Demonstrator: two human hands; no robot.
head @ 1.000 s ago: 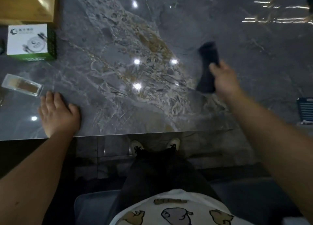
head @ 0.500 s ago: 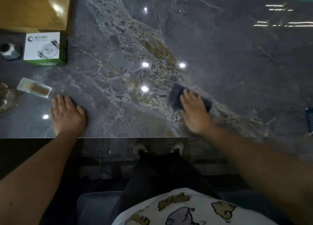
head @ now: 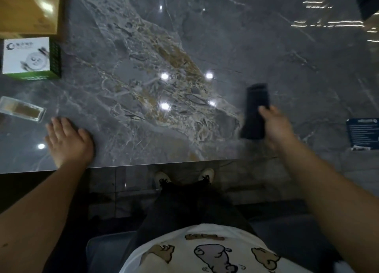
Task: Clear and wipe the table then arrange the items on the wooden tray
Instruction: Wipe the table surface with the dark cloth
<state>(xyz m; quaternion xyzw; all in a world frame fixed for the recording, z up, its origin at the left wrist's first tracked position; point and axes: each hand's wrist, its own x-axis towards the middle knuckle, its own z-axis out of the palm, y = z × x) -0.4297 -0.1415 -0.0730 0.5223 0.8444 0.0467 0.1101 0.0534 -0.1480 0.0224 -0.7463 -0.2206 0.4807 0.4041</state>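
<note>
Wooden tray: far left corner of the worktop, only partly in frame.
White-and-green box: just in front of the tray, upright, print on top too blurred to read.
Clear flat case: near the left edge, brownish contents, lying flat, apart from the box.
Left hand: palm down on the worktop by the near edge, fingers spread flat and released, holding nothing.
Dark cloth: right of centre on the worktop, folded long, motion-blurred.
Right hand: on the cloth's near right side, fingers pressed over it, grasping it.
Dark blue card: far right edge, lying flat.
</note>
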